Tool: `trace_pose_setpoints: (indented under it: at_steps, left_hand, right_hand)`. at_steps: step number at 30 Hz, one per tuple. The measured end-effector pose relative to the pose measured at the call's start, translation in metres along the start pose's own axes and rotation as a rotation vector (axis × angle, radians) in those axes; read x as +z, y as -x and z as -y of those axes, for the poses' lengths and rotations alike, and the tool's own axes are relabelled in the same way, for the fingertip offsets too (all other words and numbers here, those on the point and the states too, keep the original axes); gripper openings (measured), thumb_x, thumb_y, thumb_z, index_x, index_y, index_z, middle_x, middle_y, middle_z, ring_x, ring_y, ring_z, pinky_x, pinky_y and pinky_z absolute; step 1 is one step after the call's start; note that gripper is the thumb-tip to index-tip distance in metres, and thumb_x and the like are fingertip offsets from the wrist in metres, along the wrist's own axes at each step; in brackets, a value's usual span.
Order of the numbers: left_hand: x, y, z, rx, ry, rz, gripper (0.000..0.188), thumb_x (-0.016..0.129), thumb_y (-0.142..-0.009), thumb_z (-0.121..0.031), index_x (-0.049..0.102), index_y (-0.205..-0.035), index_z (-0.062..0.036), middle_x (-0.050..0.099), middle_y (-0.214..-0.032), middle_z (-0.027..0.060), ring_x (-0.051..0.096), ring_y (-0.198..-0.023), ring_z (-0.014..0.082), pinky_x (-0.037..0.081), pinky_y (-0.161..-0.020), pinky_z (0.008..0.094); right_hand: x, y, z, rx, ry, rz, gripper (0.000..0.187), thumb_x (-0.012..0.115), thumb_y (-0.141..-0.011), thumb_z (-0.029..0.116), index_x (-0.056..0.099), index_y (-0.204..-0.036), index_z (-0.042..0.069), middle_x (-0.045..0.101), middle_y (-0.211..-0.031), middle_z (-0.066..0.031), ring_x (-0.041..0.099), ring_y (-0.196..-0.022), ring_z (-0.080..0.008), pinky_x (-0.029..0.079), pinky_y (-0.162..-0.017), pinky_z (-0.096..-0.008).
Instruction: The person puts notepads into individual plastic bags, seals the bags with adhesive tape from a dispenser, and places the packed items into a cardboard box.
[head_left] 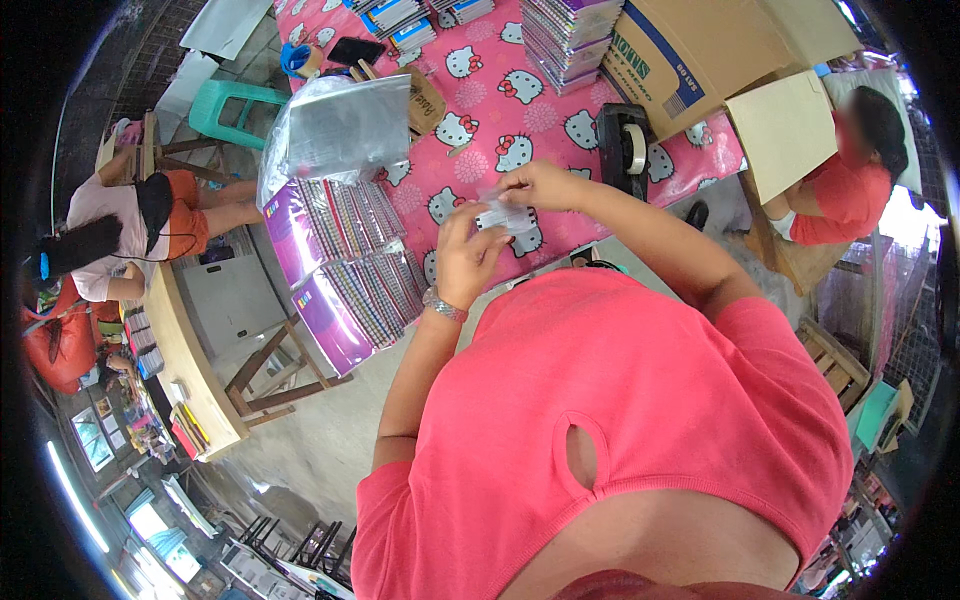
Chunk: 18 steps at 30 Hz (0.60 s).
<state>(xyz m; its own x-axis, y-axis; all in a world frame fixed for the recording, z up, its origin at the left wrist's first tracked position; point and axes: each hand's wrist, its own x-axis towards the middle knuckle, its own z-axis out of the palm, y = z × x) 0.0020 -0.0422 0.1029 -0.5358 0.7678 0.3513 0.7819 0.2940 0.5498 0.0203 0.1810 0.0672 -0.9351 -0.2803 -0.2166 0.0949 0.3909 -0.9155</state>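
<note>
Left of the film [507, 216], our landmark, we see wrapped notebooks [350, 230] on the worktop [490, 108]. Between them and the film is our left hand [466, 262], its grip nearly closed, thumb and fingers about the film's near-left edge. The film, probably clear plastic, sits between both grips above the worktop; we cannot tell its long axis. Our right hand [540, 187] pinches the film's far-right edge, grip closed, so neither hand is nearer. Farther right of the film stands the tape dispenser [612, 165].
</note>
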Motion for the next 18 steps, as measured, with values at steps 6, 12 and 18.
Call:
trace_pose_setpoints:
  at_steps: [6,12,18]
  left_hand:
    - [0.018,0.004,0.014,-0.204,-0.050,0.047,0.043,0.080,-0.062,-0.020,0.065,-0.100,-0.0075,0.056,-0.119,0.0115,0.044,-0.122,0.0338,0.036,-0.101,0.0417]
    - [0.044,0.021,0.040,-0.231,0.120,-0.062,0.037,0.082,-0.061,-0.016,0.071,-0.096,-0.0125,0.048,-0.126,0.0126,0.045,-0.120,0.0288,0.039,-0.097,0.0414]
    - [0.045,0.017,0.030,-0.498,0.225,-0.172,0.021,0.082,-0.064,-0.014,0.074,-0.084,-0.0126,0.046,-0.118,0.0085,0.044,-0.112,0.0243,0.036,-0.098,0.0371]
  right_hand:
    - [0.014,0.037,0.012,-0.428,0.270,-0.099,0.045,0.066,-0.081,0.032,0.060,-0.117,0.006,0.064,-0.109,-0.0144,0.061,-0.096,-0.0313,0.048,-0.088,-0.0386]
    - [0.050,0.042,0.001,-0.404,0.517,-0.411,0.056,0.069,-0.076,0.022,0.050,-0.127,0.012,0.061,-0.103,-0.0109,0.056,-0.096,-0.0308,0.043,-0.088,-0.0432]
    - [0.058,0.032,0.006,-0.109,0.404,-0.468,0.062,0.065,-0.077,0.015,0.041,-0.134,0.013,0.064,-0.091,-0.0064,0.056,-0.092,-0.0253,0.036,-0.083,-0.0414]
